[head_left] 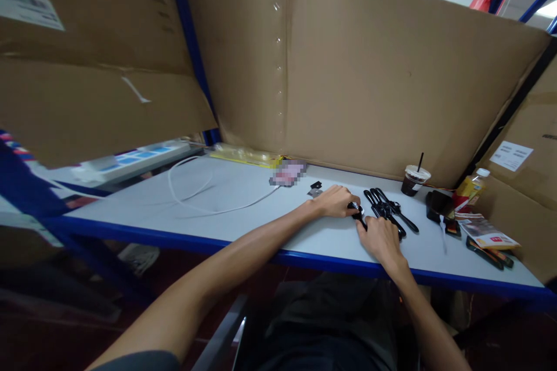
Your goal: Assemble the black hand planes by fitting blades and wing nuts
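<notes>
My left hand [336, 202] is closed on the head end of a small black-handled tool [358, 216], held low over the table. Its exact kind is too small to make out. My right hand [382, 239] has its fingers wrapped round the tool's other end, thumb toward the left hand. Just beyond the right hand lies a bunch of similar black-handled tools [383, 204], partly hidden by that hand. Small dark flat pieces [315, 188] rest beyond my left wrist.
The grey-white table [143, 203] has a blue edge. A white cable [226, 210] runs to a blurred pinkish object [288, 173]. Toward the right stand a drink cup [415, 180], a bottle [473, 185], a black container [439, 206] and a packet [488, 230]. Cardboard [369, 69] walls the back.
</notes>
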{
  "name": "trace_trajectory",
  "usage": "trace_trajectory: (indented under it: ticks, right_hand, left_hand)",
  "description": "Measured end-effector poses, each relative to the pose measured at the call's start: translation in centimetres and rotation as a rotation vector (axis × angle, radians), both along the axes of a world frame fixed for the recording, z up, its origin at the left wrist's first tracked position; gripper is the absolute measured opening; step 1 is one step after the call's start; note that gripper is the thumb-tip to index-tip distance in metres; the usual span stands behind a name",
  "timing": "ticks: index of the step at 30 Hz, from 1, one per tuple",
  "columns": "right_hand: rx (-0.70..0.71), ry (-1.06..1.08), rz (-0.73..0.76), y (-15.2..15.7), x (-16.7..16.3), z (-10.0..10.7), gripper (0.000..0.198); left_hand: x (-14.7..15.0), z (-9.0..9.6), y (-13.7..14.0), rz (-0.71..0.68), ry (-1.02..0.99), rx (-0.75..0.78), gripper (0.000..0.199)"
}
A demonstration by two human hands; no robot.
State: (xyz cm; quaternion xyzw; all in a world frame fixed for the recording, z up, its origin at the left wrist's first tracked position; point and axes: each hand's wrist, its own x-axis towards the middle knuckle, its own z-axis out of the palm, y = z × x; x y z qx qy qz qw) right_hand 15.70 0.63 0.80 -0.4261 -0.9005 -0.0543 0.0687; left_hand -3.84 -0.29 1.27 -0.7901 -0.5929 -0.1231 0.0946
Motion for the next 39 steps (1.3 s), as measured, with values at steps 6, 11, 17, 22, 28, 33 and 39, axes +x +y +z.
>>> trace_trajectory:
  ticks: [6,11,17,22,28,33,39]
  right_hand:
    - [-0.015,0.003,-0.003,-0.1,0.0,0.2,0.044]
    - [0.000,0.008,0.002,-0.1,0.0,0.2,0.042]
    - [-0.032,0.000,-0.006,-0.2,0.0,0.2,0.043]
    - [-0.031,-0.001,-0.007,-0.2,0.0,0.3,0.044]
    - [-0.017,-0.002,-0.001,-0.2,0.0,0.4,0.045]
    - [0.000,-0.004,0.001,-0.2,0.0,0.3,0.044]
    - [-0.019,-0.004,-0.004,-0.2,0.0,0.3,0.043]
  left_hand:
    - [0.3,-0.1,-0.1,0.021,0.031,0.018,0.029]
    - [0.6,-0.3,-0.2,-0.008,-0.007,0.031,0.031]
    - [1.1,-0.1,-0.4,-0.062,-0.033,0.021,0.023]
    - [0.8,0.1,-0.2,0.004,0.023,-0.009,0.026]
    - [0.6,0.0,-0.2,0.041,0.112,-0.014,0.028]
    - [0.7,-0.2,-0.1,0.022,0.126,0.006,0.026]
    - [0.6,0.0,-0.4,-0.007,0.041,-0.044,0.023]
